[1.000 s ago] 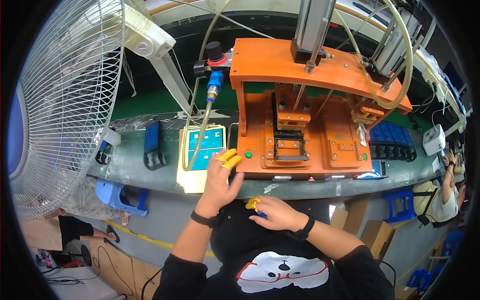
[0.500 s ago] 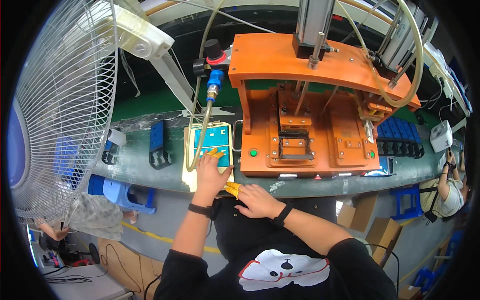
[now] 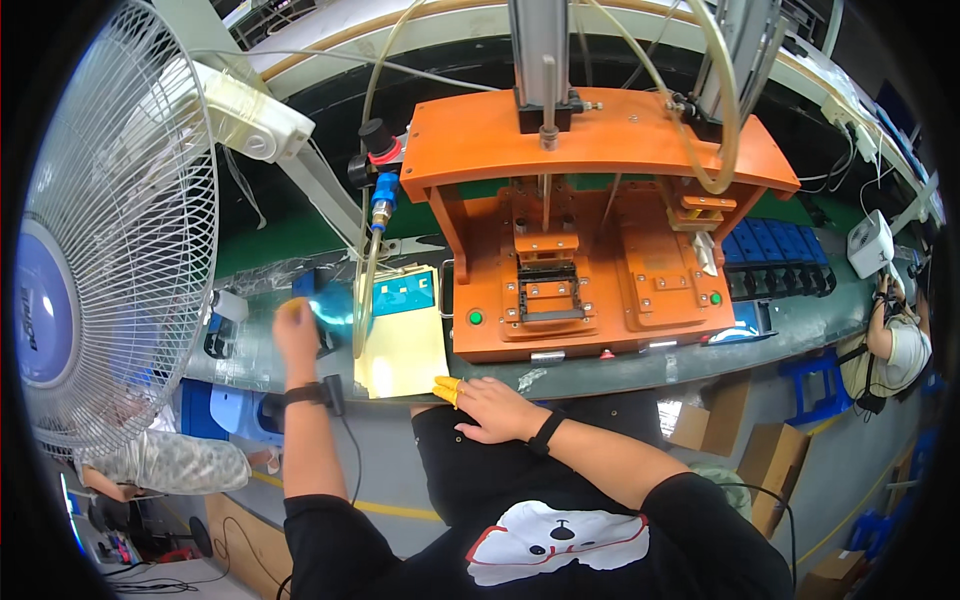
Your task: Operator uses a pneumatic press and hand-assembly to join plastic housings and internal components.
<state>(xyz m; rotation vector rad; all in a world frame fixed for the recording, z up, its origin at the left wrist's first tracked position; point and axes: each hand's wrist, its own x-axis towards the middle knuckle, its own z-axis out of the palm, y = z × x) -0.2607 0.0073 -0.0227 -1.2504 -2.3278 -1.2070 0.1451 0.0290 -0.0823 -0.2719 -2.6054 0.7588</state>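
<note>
My left hand [image 3: 295, 335], partly smeared by motion, is raised over the left of the bench, its fingers closed on a glossy teal film piece [image 3: 337, 308]. Behind that film stands a blue-and-black plastic part [image 3: 304, 284], partly covered. A stack of pale yellow backing sheets [image 3: 405, 350] lies left of the orange press; another teal film piece [image 3: 403, 293] with small cut-outs remains on its upper part. At the stack's lower right corner rests my right hand [image 3: 495, 408], fingers stretched out, with yellow finger cots touching the sheet edge.
The orange press [image 3: 600, 130] takes up the middle of the bench [image 3: 640, 362], with a black frame [image 3: 549, 292] in its left fixture. Several blue-and-black parts [image 3: 775, 255] stand in a row to its right. A hose [image 3: 366, 290] hangs over the stack; a fan [image 3: 125, 220] stands far left.
My left hand has moved left from the sheet stack, taking the lower teal film off it and baring the yellow backing. My right hand stays near the stack's corner. The view has shifted somewhat.
</note>
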